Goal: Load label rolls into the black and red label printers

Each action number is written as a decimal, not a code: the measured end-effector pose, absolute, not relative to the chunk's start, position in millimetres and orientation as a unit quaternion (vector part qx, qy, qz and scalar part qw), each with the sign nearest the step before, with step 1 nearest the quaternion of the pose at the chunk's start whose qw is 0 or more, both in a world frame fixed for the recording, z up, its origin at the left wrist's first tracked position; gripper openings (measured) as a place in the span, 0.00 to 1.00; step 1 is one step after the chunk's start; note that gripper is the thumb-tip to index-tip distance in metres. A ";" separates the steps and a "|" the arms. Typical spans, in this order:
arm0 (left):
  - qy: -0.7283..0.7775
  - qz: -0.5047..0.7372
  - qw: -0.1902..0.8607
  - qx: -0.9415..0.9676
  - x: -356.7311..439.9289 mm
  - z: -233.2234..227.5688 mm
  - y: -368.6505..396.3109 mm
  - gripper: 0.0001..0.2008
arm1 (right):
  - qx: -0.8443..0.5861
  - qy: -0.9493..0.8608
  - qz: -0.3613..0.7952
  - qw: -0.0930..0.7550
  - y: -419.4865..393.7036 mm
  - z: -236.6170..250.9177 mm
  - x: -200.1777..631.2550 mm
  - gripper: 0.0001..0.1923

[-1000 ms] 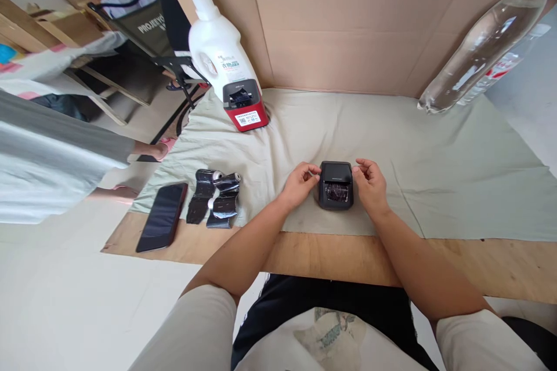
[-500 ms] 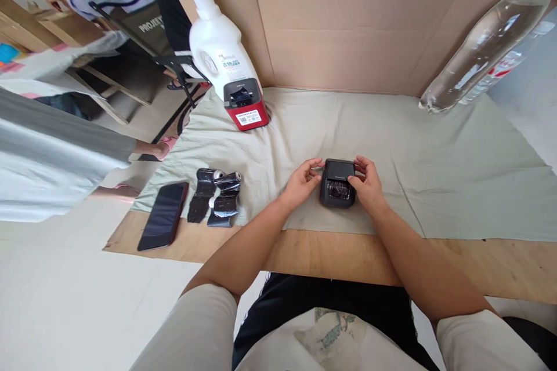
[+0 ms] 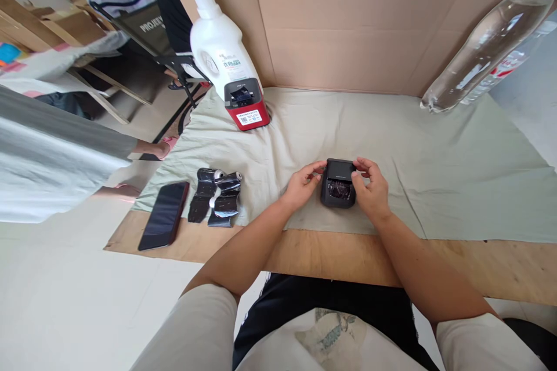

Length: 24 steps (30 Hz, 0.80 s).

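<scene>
Right hand [image 3: 373, 192] has shifted thumb to lid's [image 3: 341, 169] edge; box [image 3: 338, 203] between right hand, left hand [image 3: 300, 187], near desk's [image 3: 322, 246] front edge; fingers half-curled, grip unclear.

pale cloth [image 3: 331, 127] over the worktop [image 3: 322, 250] bore bottles [image 3: 232, 43], dark strips [image 3: 227, 203], a red device [image 3: 255, 119], a black device [image 3: 339, 200]; a phone [image 3: 164, 215] straddled its edge.

The letters "PROJE" open the white lettering [image 3: 151, 25] on the folding chair [image 3: 138, 37] toward ten o'clock — the end is unclear. At eleven, the white bottle [image 3: 228, 49] shows 衣物 in blue-green, its smaller print illegible. At that bottle's five o'clock, the red device [image 3: 248, 106] bears a white label [image 3: 252, 117] with a QR code [image 3: 244, 120] and unreadable lines. Toward four o'clock, the black device [image 3: 339, 185] carries lettering — too small to read.
</scene>
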<state>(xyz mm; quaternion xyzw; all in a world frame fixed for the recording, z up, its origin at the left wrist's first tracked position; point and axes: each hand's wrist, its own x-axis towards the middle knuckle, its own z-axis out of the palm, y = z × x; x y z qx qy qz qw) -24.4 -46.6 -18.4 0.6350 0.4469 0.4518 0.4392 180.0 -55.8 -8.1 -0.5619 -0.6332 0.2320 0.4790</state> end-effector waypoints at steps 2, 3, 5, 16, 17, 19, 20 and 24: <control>0.438 0.450 0.437 0.644 -23.6 -19.3 -46.8 0.19 | -0.547 -0.659 0.257 0.448 -52.5 -15.6 180.4 0.30; 0.435 0.450 0.433 0.649 -23.1 -20.0 -46.8 0.19 | -0.544 -0.664 0.279 0.431 -50.0 -19.5 181.4 0.33; 0.433 0.455 0.423 0.654 -22.4 -21.8 -46.3 0.19 | -0.543 -0.653 0.331 0.412 -44.5 -25.7 184.8 0.38; 0.466 0.461 0.380 0.652 -20.8 -20.1 -47.5 0.09 | -0.592 -0.514 0.390 0.482 -24.3 -24.9 197.9 0.25; 0.469 0.451 0.366 0.666 -19.6 -19.0 -49.0 0.08 | -0.598 -0.501 0.397 0.483 -22.1 -25.9 198.3 0.24; 0.475 0.434 0.329 0.691 -17.0 -16.6 -52.3 0.08 | -0.603 -0.498 0.401 0.476 -18.9 -28.6 199.4 0.23; 0.483 0.430 0.306 0.699 -15.8 -14.9 -53.5 0.08 | -0.605 -0.507 0.394 0.471 -18.0 -30.2 200.1 0.22; 0.509 0.404 0.229 0.725 -10.5 2.3 -52.1 0.09 | -0.606 -0.547 0.359 0.452 -17.6 -36.2 202.5 0.18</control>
